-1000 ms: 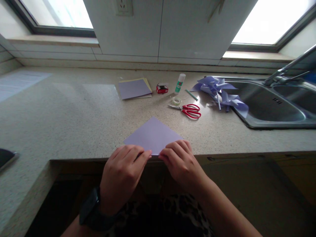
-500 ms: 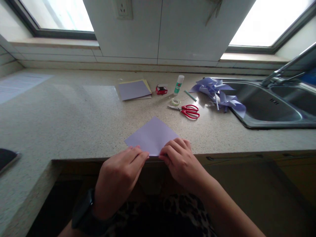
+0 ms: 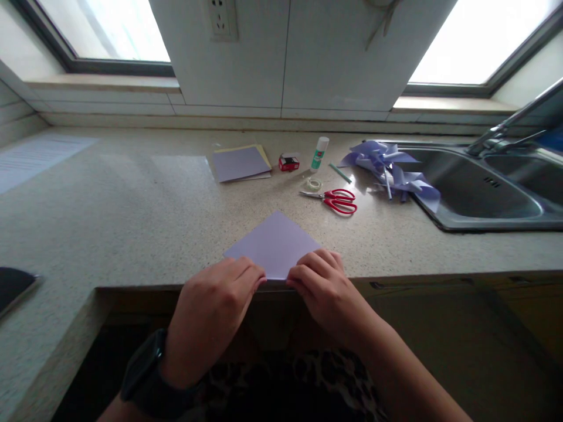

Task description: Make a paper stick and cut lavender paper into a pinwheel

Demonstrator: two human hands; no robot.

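A lilac paper sheet point(image 3: 275, 241) lies at the front edge of the speckled countertop point(image 3: 145, 211), one corner pointing away from me. My left hand point(image 3: 211, 313) pinches its near left edge with curled fingers. My right hand point(image 3: 323, 290) pinches the near right edge beside it. The fingertips of both hands almost meet at the sheet's nearest corner, which they hide. A dark watch sits on my left wrist.
Farther back lie a stack of lilac and yellow paper point(image 3: 240, 162), a small red box point(image 3: 289, 163), a glue stick point(image 3: 319, 153), a tape roll point(image 3: 314, 183), red scissors point(image 3: 336, 200) and lilac paper pinwheels point(image 3: 389, 170). A steel sink point(image 3: 479, 187) is at right. A dark object point(image 3: 13, 284) lies far left.
The view has shifted slightly. Both hands stay on the near corner of the sheet, with my left hand drawn a little back toward me.
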